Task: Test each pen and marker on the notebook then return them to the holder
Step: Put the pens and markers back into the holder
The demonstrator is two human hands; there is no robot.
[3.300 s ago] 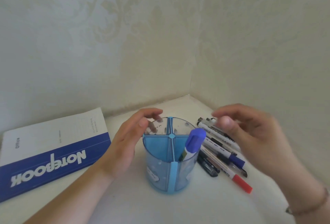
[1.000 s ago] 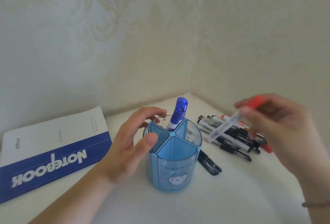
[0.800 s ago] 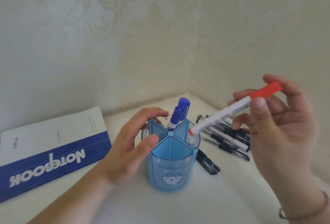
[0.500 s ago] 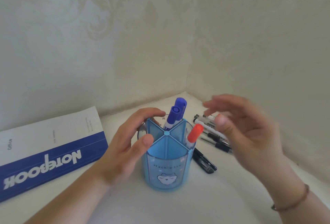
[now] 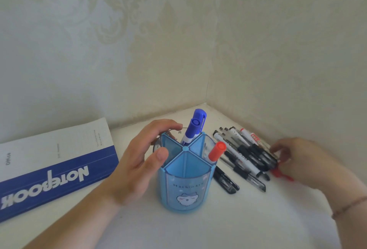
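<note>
The blue divided pen holder (image 5: 184,189) stands upright on the white table. My left hand (image 5: 135,169) grips its rim, thumb on the near left wall and fingers over the back. Two blue-capped markers (image 5: 195,127) stand in the back compartment and a red-capped marker (image 5: 217,151) in the right one. My right hand (image 5: 305,161) is down at the far right of the pile of pens (image 5: 242,155), its fingers curled round a second red-capped marker (image 5: 282,175) lying there. The closed blue-and-white notebook (image 5: 49,169) lies to the left.
Two black pens (image 5: 226,181) lie just right of the holder. The pile sits in the corner where two papered walls (image 5: 278,70) meet. White table surface (image 5: 228,225) extends in front of the holder.
My right hand dropped the red-capped marker into the holder's right compartment, then moved right and down onto the pile. My left hand kept its hold on the holder.
</note>
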